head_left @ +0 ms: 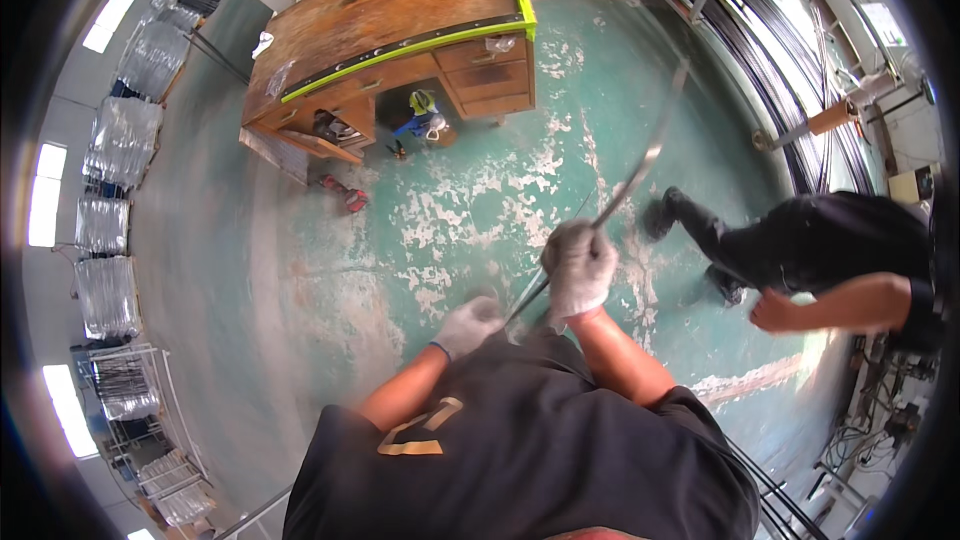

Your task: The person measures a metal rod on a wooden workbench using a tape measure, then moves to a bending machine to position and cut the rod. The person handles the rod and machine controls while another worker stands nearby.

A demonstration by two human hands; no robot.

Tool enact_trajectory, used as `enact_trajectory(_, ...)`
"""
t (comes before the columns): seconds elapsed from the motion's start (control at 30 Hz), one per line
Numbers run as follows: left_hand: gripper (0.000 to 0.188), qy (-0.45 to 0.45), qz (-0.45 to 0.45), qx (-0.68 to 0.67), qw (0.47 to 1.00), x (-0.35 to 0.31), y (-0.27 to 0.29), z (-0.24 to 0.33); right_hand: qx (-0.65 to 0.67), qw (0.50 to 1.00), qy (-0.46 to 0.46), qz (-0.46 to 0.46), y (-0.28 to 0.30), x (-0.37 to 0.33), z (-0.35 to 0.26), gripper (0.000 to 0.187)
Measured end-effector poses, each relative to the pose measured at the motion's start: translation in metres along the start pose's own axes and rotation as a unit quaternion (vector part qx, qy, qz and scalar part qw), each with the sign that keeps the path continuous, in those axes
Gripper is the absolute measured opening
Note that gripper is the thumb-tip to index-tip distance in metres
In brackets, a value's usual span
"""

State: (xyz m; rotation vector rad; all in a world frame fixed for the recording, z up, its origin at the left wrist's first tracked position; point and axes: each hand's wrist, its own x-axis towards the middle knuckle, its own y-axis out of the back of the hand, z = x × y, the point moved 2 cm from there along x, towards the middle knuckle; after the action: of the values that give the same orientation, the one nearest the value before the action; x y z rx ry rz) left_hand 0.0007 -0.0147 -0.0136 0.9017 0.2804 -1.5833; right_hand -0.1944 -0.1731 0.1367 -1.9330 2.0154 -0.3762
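Note:
My right hand (582, 268), in a pale work glove, is closed around a long, thin, dark, bendy strip (632, 180). From that fist the strip curves up and away to the right, its far part smeared by motion. Its lower stretch slants down toward my body. There my left hand (470, 328), also gloved, is closed at the strip, lower and further left than the right; blur hides its exact grip. Both hands are in front of my dark shirt, above the green floor.
A wooden workbench (400, 5) with yellow-green edging stands ahead; a red-and-black tool (345, 194) lies on the floor before it. At the right a person in dark clothes (830, 245) walks close by. Long dark profiles (745, 35) fill a rack; wrapped stacks (125, 140) line the left.

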Motion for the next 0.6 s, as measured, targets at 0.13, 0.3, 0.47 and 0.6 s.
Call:
enact_trajectory(0.13,0.047,-0.245,0.137,0.14,0.95,0.038,0.03,0.085,0.109,0.986,0.102,-0.076,-0.052,0.064,-0.099,0.049)
enact_trajectory(0.3,0.019,-0.205,0.214,0.1,0.95,0.076,0.137,0.097,0.154,0.916,0.184,-0.322,-0.137,0.131,-0.219,0.059)
enact_trajectory(0.47,0.009,-0.304,0.37,-0.049,0.877,0.073,0.31,0.163,0.137,0.915,0.23,-0.302,-0.189,0.226,-0.316,0.05)
enact_trajectory(0.6,0.005,-0.424,0.528,-0.098,0.729,0.035,0.477,0.218,0.099,0.939,0.258,-0.206,-0.192,0.288,-0.369,0.043)
